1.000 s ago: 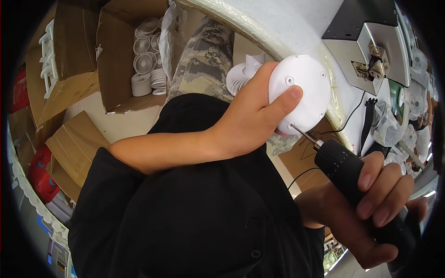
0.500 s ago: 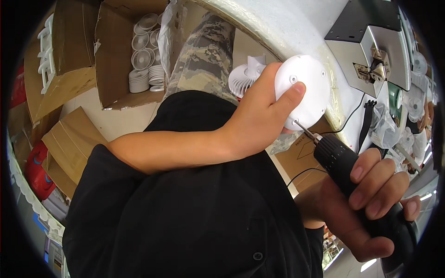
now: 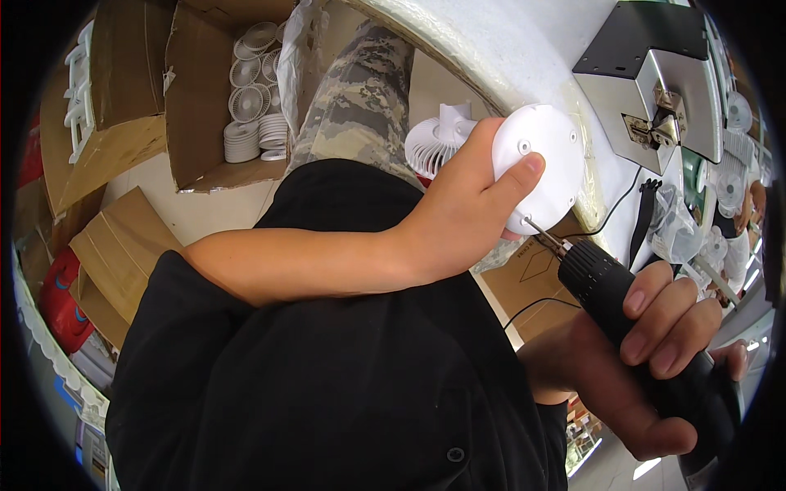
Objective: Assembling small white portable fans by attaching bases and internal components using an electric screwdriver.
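My left hand [image 3: 471, 200] is closed round a white fan [image 3: 442, 139], its thumb pressed on the flat face of the round white base [image 3: 550, 168]. Screw holes dot that base near its rim. The slatted head of the fan points away to the left, partly behind my wrist. My right hand [image 3: 647, 360] wraps a black electric screwdriver [image 3: 602, 282]. Its thin metal bit meets the screw hole at the lower edge of the base; whether a screw sits there is too small to tell.
A cardboard box [image 3: 196, 106] of white fan grilles [image 3: 250, 102] stands at the upper left. Over the padded white table [image 3: 508, 41], at the upper right, is a metal dispenser-like device [image 3: 647, 106]. A black cable [image 3: 540, 301] hangs beside another carton [image 3: 532, 274].
The fan and my left hand have shifted slightly right and down. The screwdriver has moved a little with them, its bit still at the same hole.
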A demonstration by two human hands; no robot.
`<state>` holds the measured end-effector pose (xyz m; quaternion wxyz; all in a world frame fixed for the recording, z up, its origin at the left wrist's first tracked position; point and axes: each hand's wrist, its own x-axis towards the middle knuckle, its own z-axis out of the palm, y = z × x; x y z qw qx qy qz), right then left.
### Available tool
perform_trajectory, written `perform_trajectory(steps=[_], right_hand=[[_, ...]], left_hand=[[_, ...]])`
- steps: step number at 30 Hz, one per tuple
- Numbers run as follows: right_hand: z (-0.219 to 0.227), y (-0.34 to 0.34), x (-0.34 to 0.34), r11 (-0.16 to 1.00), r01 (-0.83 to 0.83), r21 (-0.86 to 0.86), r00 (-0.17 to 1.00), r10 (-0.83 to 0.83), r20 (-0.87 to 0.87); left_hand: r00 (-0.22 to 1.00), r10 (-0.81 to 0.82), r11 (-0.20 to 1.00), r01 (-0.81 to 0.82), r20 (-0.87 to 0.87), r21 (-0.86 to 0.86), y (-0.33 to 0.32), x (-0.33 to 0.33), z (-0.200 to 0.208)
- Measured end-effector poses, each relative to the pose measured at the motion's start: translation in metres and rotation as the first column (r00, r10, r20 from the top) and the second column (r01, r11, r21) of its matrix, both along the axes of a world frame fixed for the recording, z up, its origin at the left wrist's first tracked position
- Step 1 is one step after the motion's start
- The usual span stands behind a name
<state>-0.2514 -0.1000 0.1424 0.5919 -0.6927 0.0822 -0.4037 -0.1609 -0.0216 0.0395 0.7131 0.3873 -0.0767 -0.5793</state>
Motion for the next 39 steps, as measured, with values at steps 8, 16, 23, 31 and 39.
perform_trajectory(steps=[8, 16, 23, 31, 39], right_hand=[[-0.008, 0.001, 0.003, 0.999, 0.012, 0.051, 0.999, -0.015, 0.049], [0.04, -0.027, -0.009, 0.976, -0.179, 0.121, 0.969, 0.153, 0.193], [0.038, -0.033, -0.004, 0.978, -0.18, 0.104, 0.971, 0.159, 0.181], [0.028, -0.031, 0.004, 0.972, -0.194, 0.135, 0.977, 0.179, 0.117], [0.015, -0.025, 0.005, 0.972, -0.191, 0.134, 0.98, 0.182, 0.08]], left_hand=[[0.999, 0.01, 0.998, -0.008, -0.033, 0.069, 0.0, -0.005, -0.005], [0.997, -0.073, 0.995, 0.07, 0.031, 0.069, 0.018, 0.005, -0.011], [0.905, -0.146, 0.989, 0.137, 0.4, 0.051, 0.027, 0.003, -0.014], [0.902, -0.138, 0.99, 0.14, 0.41, 0.024, 0.027, 0.005, -0.007], [0.786, -0.418, 0.905, 0.402, 0.456, 0.136, 0.023, 0.029, 0.001]])
